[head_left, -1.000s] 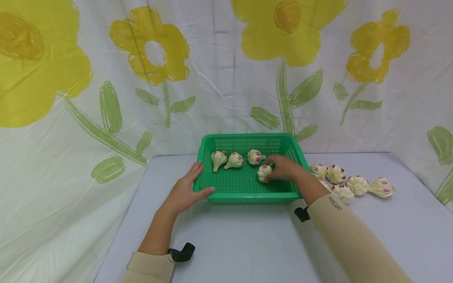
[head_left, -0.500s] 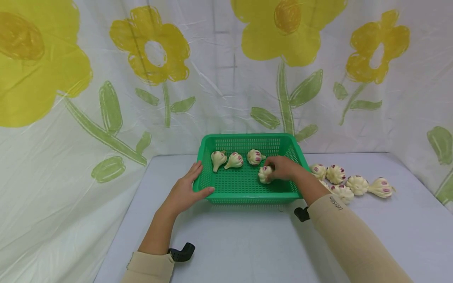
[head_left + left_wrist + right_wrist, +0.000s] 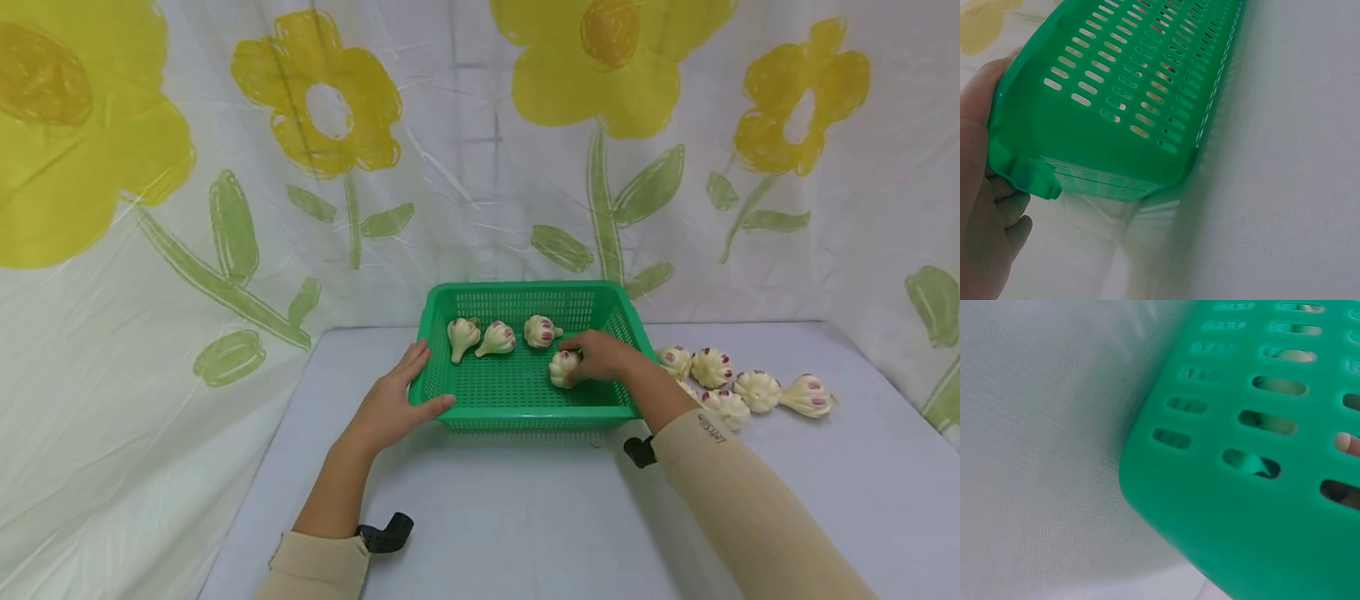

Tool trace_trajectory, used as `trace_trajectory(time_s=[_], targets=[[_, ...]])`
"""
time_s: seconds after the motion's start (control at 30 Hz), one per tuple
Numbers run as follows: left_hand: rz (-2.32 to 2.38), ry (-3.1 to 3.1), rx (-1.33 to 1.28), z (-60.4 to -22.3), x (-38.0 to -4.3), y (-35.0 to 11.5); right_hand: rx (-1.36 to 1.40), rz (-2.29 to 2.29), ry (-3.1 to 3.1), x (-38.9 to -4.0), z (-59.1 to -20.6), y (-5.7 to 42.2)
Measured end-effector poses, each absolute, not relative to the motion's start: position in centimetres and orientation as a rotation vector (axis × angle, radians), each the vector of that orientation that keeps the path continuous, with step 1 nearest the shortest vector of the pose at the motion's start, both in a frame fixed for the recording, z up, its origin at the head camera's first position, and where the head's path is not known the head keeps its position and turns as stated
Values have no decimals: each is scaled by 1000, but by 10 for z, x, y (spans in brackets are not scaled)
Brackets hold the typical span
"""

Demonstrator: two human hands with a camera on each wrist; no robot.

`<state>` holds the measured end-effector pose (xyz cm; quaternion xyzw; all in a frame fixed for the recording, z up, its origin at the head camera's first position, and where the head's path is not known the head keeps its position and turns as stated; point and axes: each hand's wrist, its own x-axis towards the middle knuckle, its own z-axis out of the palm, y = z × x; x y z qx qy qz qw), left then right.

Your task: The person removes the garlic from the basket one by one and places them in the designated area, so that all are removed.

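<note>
A green plastic basket (image 3: 525,412) with slotted walls stands on the table. My left hand (image 3: 390,410) holds its near left corner, thumb over the front rim and fingers along the left side; in the left wrist view, curled fingers show below the rim of the basket (image 3: 1110,134). Inside, my right hand (image 3: 602,357) grips a garlic bulb (image 3: 561,369) with purple streaks, low near the basket's right half. Three other garlic bulbs lie towards the back: one at left (image 3: 463,335), one beside it (image 3: 498,339), one further right (image 3: 540,332). The basket wall (image 3: 1210,506) mostly hides the right hand in the right wrist view.
Several more garlic bulbs (image 3: 757,392) lie on the white table (image 3: 517,508) right of the basket, some partly behind the right forearm. A curtain with painted yellow flowers (image 3: 465,192) hangs behind the table.
The garlic bulb in my right hand has shifted very slightly to the right inside the basket. My left hand keeps its place on the basket corner.
</note>
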<state>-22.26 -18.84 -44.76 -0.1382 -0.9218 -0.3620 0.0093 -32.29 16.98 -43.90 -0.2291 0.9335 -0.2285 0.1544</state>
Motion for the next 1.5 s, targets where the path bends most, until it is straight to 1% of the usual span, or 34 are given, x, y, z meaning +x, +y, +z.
trace_trajectory(time_s=[0.5, 0.8, 1.13, 1.5], targets=[[-1120, -2882, -434, -444, -223, -187, -673, -667, 2655, -326, -442, 170], [-1120, -2890, -434, -444, -222, -187, -621, -605, 2638, -325, -443, 170], [-1132, -2887, -429, -445, -222, -188, -685, -533, 2612, -323, -443, 170], [-1145, -2890, -426, -446, -222, -189, -651, -520, 2611, -322, -441, 169]])
